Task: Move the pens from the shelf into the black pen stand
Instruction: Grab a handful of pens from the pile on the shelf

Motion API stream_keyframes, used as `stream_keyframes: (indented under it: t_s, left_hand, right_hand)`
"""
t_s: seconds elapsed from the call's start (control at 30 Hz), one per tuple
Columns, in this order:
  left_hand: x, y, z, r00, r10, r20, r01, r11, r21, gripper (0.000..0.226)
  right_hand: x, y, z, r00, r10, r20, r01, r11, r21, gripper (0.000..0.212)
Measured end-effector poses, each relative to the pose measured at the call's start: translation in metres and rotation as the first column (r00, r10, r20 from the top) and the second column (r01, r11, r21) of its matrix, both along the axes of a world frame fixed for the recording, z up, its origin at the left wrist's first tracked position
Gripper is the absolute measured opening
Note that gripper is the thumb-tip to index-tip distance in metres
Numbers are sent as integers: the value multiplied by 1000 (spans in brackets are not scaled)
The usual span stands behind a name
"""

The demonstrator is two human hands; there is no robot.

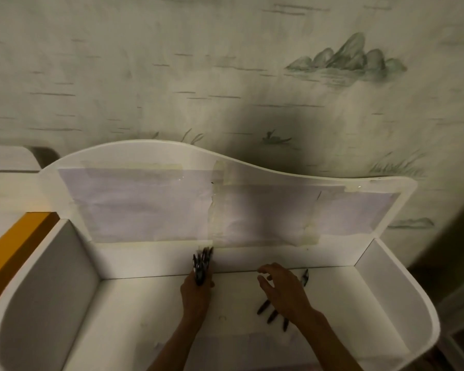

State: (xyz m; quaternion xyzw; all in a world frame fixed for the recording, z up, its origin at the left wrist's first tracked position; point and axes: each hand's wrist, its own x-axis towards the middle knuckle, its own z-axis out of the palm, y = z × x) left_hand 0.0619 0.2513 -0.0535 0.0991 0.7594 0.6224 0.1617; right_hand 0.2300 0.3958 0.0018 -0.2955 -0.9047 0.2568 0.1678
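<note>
The left hand point(196, 290) grips a bunch point(202, 263) of dark pens, fingers curled round the lower ends so the rest fans up and away from the fist toward the back panel point(156, 258) of the shelf point(134, 317). The bunch is blurred, so how many pens it holds cannot be counted; several, it seems. The right hand point(284, 290) hovers with fingers spread and loosely bent, holding nothing, palm down over the shelf floor.

Just under that hand's wrist side, three pens point(272, 313) lie side by side, their ends poking out toward the person. One more pen point(304, 277) lies beyond the hand's outer edge, near the back panel. The black pen stand is not in view, so where the bunch must go cannot be told from here.

Pens of this kind are light, stiff and smooth, so they tend to roll on a flat floor and slip lengthwise out of a loose fist. A bunch held by one end splays and can shed a pen; a hold nearer the middle would likely keep it tighter. The loose three are best taken across their barrels, thumb on one side and fingers on the other, gathered together before lifting. The lone pen by the panel probably wants a fingertip pinch at mid-barrel, as the panel crowds its far side
</note>
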Motion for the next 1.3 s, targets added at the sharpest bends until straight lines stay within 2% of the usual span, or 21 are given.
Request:
stream_keyframes:
  t_s: [0.13, 0.27, 0.37, 0.47, 0.57, 0.73, 1.0, 1.1, 1.23, 1.3]
  left_hand:
    - [2, -1, 11, 1000, -12, 6, 12, 999, 35, 21]
    - [10, -4, 28, 995, -57, -82, 59, 998, 18, 17]
    - [15, -10, 36, 993, -116, 27, 115, 991, 63, 30]
    - [14, -16, 45, 976, -160, 150, 143, 983, 118, 27]
    - [14, -27, 60, 973, -182, 142, 161, 975, 153, 27]
    - [19, -56, 95, 993, -102, 61, 90, 980, 178, 29]
    - [28, -131, 134, 997, -64, -37, 70, 984, 164, 31]
    - [27, -167, 144, 998, -27, -56, 36, 985, 171, 30]
    - [20, -221, 152, 999, 16, -47, -5, 978, 210, 42]
    - [15, -251, 153, 999, 32, -42, -24, 983, 181, 42]
  right_hand:
    - [-2, -3, 5, 1000, 6, 0, -6, 1000, -16, 26]
    - [-5, -6, 11, 999, 30, -33, -31, 999, -18, 23]
    - [-10, -9, 14, 997, 50, -53, -50, 999, 4, 22]
    - [-17, -14, 19, 994, 83, -72, -81, 996, 26, 19]
    - [-22, -23, 28, 989, 117, -93, -116, 993, 13, 20]
    - [-34, -44, 41, 976, 189, -104, -188, 982, 18, 22]
    - [-67, -104, 63, 934, 324, -152, -322, 946, 39, 19]
    - [-83, -136, 75, 916, 373, -148, -370, 928, 51, 23]
    - [-100, -189, 90, 893, 420, -161, -415, 908, 62, 27]
    - [-107, -219, 96, 884, 435, -168, -429, 900, 73, 28]
